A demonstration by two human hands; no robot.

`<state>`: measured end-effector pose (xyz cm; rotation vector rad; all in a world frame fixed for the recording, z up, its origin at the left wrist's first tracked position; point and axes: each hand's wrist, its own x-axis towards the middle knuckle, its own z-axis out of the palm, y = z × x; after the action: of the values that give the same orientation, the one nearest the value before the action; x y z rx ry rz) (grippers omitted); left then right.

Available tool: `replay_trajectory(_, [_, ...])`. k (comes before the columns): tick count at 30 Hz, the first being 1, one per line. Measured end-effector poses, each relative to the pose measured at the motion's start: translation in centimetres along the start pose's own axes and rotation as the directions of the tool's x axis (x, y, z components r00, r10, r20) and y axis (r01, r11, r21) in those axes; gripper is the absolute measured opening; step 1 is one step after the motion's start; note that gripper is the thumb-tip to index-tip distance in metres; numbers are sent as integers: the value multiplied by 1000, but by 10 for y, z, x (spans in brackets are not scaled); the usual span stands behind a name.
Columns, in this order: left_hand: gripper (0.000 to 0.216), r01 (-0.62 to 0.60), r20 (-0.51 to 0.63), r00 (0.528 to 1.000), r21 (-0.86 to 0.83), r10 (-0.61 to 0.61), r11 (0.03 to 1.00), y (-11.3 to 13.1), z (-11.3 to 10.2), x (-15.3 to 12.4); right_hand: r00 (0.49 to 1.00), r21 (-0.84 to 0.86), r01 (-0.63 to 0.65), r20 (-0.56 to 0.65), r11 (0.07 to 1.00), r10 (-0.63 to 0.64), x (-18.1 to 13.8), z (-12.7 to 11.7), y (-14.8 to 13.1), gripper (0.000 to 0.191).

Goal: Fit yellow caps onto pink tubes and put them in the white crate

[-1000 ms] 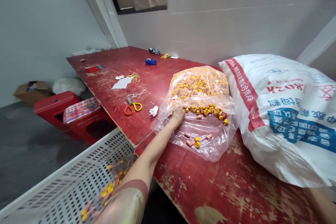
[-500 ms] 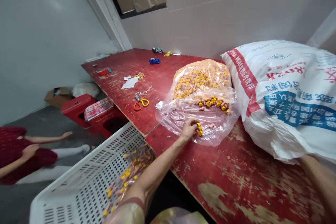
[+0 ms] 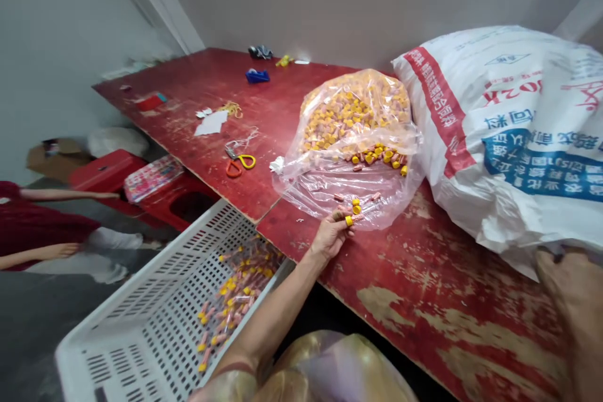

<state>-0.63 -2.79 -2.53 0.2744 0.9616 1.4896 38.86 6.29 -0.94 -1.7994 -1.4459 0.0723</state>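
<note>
The left hand (image 3: 332, 233) pinches a small yellow-and-pink plastic piece (image 3: 349, 220) between thumb and fingertips at the mouth of the clear plastic bag (image 3: 351, 138), which lies on its side on the worn red wooden table (image 3: 424, 301). A second ago this hand reached deep into the bag, against the heap of yellow and pink pieces (image 3: 351, 119); half a second ago it closed on loose pieces near the opening. It has now drawn back to the bag's lip, toward the table edge, with a piece held; the pick appears done and the piece is clear of the heap. A few loose pieces (image 3: 354, 202) lie just inside the opening.

Below the table edge stands a white perforated plastic crate (image 3: 155, 320), with similar pieces (image 3: 235, 295) on its floor. The right hand (image 3: 572, 301) rests at the base of the large white woven sack (image 3: 509, 138); whether it grips cannot be told. The sack bears red and blue printed characters and digits, upside down and not reliably readable. Orange-and-yellow scissors (image 3: 239, 162) lie further along the table. Another person's arm and red garment (image 3: 38, 226) have come into view at far left.
</note>
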Motion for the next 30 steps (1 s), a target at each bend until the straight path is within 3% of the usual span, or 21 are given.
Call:
replay_trajectory(2, [36,44,29,999,5,-44,999,-10,3,-6,967,198,-242,125,950,221,-29,-9,-1,35])
replay_trajectory(3, [36,70,55,996,11,-70,998,-17,6,-10,935,338,-342,216,877,281,-50,-11,-8,32])
replay_trajectory(4, [36,98,86,991,20,-99,995,-24,10,-14,917,436,-383,290,814,275,-73,-10,-20,31])
replay_trajectory(6, [36,154,154,975,45,-159,987,-39,20,-24,873,665,-463,457,586,172,-116,1,-52,36])
replay_trajectory(8, [36,190,210,957,73,-201,979,-51,27,-33,850,736,-483,524,475,52,-146,15,-83,44])
replay_trajectory(12, [37,174,226,955,102,-193,979,-58,28,-41,775,692,-445,616,568,-142,-161,33,-106,32])
replay_trajectory(16, [37,144,223,959,144,-174,979,-52,19,-39,732,668,-444,654,597,-188,-154,36,-95,32])
replay_trajectory(23, [38,171,247,941,251,-233,953,-52,16,-39,588,592,-496,767,635,-256,-162,46,-90,37])
replay_trajectory(26, [36,192,248,928,319,-277,928,-49,11,-38,620,608,-465,743,643,-254,-172,48,-95,35])
replay_trajectory(30, [36,195,259,921,336,-290,921,-44,6,-35,775,716,-315,573,623,-267,-193,47,-109,26])
